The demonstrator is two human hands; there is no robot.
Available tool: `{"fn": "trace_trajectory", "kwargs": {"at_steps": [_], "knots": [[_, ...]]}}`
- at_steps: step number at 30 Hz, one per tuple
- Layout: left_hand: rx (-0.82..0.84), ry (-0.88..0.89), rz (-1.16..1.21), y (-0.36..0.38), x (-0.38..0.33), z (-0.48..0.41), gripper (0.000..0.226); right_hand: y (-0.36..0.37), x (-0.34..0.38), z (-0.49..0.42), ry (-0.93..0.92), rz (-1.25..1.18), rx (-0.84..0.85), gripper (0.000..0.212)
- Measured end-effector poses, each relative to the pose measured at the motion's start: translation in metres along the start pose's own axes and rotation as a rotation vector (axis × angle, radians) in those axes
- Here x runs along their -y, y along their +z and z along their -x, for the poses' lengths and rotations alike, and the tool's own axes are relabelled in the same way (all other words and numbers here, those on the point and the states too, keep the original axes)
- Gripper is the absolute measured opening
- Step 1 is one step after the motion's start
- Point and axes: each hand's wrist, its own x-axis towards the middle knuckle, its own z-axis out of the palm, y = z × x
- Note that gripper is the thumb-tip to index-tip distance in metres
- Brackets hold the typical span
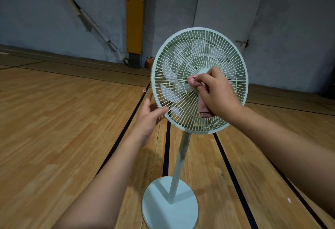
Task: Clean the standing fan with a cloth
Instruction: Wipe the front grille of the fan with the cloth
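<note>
A pale green standing fan (pixel 183 60) stands in the middle of the head view, with a round grille, a slim pole and a round base (pixel 159 203) on the floor. My right hand (pixel 217 92) grips a pink cloth (pixel 193 81) and holds it against the grille beside the centre hub; part of the cloth hangs down under my palm. My left hand (pixel 148 118) is at the grille's lower left rim, thumb on the front bars and fingers behind the rim.
Wooden floor with black lines spreads all around the fan. A grey wall runs behind, with a yellow padded post (pixel 135 25), a leaning pole (pixel 90 23), a white board (pixel 226 13) and a brown pot (pixel 149 62) at its foot.
</note>
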Motion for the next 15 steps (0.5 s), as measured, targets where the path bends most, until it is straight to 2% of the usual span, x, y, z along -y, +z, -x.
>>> {"fn": "trace_trajectory", "kwargs": {"at_steps": [7,11,15], "knots": [[-0.020,-0.036,-0.011,0.010,0.019,-0.003,0.057,0.007,0.016,0.004,-0.149,0.007,0.098,0.025],[-0.011,-0.039,0.055,0.011,0.021,-0.003,0.066,0.016,0.043,0.007,-0.335,0.004,0.193,0.033],[-0.018,-0.002,0.067,0.010,0.022,-0.005,0.061,0.020,0.058,0.003,-0.464,0.043,0.249,0.040]]}}
